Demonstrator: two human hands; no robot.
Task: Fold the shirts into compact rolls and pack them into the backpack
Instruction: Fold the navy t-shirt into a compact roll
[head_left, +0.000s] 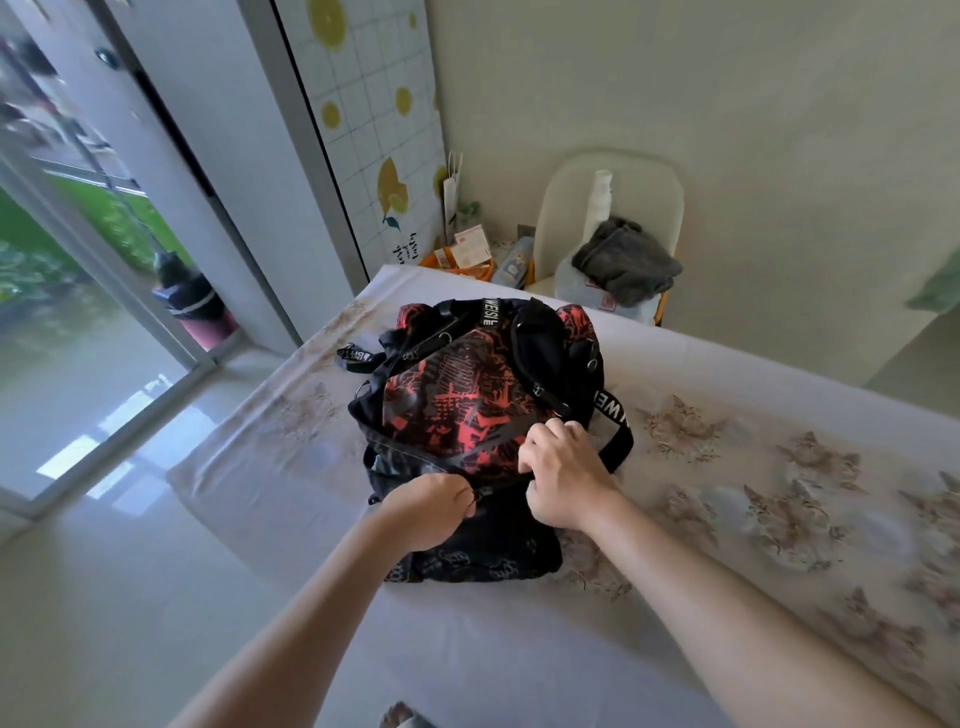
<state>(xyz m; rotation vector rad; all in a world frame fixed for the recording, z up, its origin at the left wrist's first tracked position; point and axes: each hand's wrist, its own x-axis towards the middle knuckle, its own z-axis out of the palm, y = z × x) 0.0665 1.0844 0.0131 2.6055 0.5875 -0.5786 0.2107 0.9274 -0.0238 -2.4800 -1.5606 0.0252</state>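
Looks like a bedroom in someone's home to us. We're standing over a bed (727, 395) with a pale flowery sheet. A sliding glass door (78, 322) on the left opens onto greenery. In the upper middle of the frame there's a lemon-print cloth (374, 130), and a white chair (566, 208) with a grey garment (626, 265) dumped on it. The floor (156, 597) is glossy and pale.
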